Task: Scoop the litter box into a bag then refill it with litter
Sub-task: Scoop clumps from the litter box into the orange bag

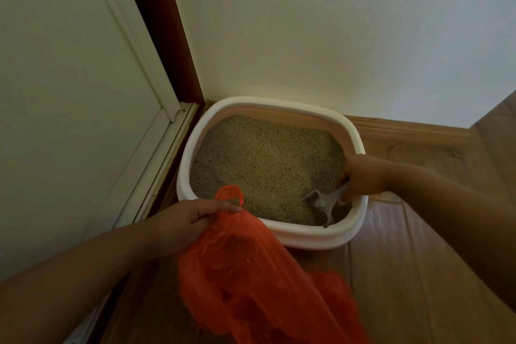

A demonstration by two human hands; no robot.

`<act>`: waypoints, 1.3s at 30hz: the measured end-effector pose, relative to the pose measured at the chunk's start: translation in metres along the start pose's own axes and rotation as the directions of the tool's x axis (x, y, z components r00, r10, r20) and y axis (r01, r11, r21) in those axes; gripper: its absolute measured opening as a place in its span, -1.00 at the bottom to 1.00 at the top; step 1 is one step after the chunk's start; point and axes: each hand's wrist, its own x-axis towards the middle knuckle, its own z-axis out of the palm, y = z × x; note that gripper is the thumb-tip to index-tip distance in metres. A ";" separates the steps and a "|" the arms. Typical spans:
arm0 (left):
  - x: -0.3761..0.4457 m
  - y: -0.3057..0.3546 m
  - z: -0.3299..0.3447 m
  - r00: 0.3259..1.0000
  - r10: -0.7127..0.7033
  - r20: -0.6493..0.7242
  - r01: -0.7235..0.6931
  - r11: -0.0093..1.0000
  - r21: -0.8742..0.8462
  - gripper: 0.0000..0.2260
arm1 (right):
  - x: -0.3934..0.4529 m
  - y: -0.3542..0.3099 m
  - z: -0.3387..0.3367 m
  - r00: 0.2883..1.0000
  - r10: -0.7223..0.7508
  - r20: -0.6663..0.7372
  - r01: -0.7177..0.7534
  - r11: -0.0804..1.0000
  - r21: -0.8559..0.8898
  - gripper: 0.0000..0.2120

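The orange plastic bag (251, 274) fills the foreground, sagging from the near rim of the litter box toward the wooden floor (405, 274), its mouth slack and partly folded in on itself. The left hand (187, 220) holds it up by the top edge, fingers curled and pinching a gathered bunch of plastic just under the handle loop, which stands up against the box's near rim.

Beyond it, the white litter box (321, 237) sits on the floor in the corner, close against the wall (335, 22) and beside the door (55, 78). A level bed of tan litter (262, 159) covers the tray.

At the box's right near corner, the right hand (363, 176) reaches over the rim and grips the handle of the grey scoop (321, 204), fingers wrapped round it. The slotted blade rests low in the litter against the near wall; whether it carries anything cannot be told.

The risks look plain enough. Only one side of the bag is held, so the opening is likely too narrow; a loaded scoop swung across could tip its contents onto the floor or the rim. A quick lift may also shed litter through the slots before it reaches the bag. Thin plastic could snag on the scoop's edge and tear.
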 end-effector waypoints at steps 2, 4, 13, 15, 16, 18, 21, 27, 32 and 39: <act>-0.001 -0.002 -0.002 1.000 -0.004 -0.003 0.004 1.000 0.008 -0.50 | 0.001 -0.005 0.005 0.999 0.028 -0.026 -0.027 0.999 0.023 -0.63; -0.003 -0.004 -0.003 1.000 -0.010 -0.005 0.010 1.000 0.002 -0.51 | 0.001 -0.012 0.010 0.997 0.052 -0.049 -0.050 0.997 0.053 -0.64; -0.008 -0.015 -0.004 0.992 -0.104 -0.072 0.110 0.991 0.081 -0.59 | 0.015 -0.048 0.039 0.983 0.117 -0.141 -0.077 0.962 0.261 -0.72; -0.008 -0.018 -0.005 0.987 -0.128 -0.099 0.139 0.984 0.113 -0.61 | 0.020 -0.057 0.045 0.980 0.129 -0.154 -0.072 0.942 0.328 -0.73; -0.008 -0.019 -0.006 0.984 -0.137 -0.112 0.151 0.981 0.122 -0.61 | 0.023 -0.062 0.047 0.978 0.135 -0.161 -0.069 0.930 0.360 -0.72; -0.007 -0.021 -0.006 0.979 -0.152 -0.137 0.169 0.978 0.120 -0.62 | 0.028 -0.071 0.049 0.975 0.136 -0.176 -0.058 0.920 0.388 -0.72; -0.007 -0.022 -0.006 0.975 -0.169 -0.145 0.186 0.977 0.109 -0.62 | 0.038 -0.085 0.051 0.973 0.111 -0.204 -0.024 0.921 0.388 -0.73; -0.007 -0.023 -0.007 0.972 -0.191 -0.137 0.204 0.975 0.087 -0.61 | 0.057 -0.110 0.056 0.965 0.115 -0.235 0.004 0.892 0.452 -0.73; -0.007 -0.023 -0.008 0.969 -0.206 -0.139 0.216 0.974 0.064 -0.61 | 0.077 -0.129 0.061 0.964 0.133 -0.232 0.015 0.838 0.545 -0.73; -0.010 -0.030 -0.007 0.962 -0.232 -0.144 0.232 0.973 -0.021 -0.58 | 0.101 -0.159 0.069 0.962 0.127 -0.243 0.056 0.778 0.626 -0.72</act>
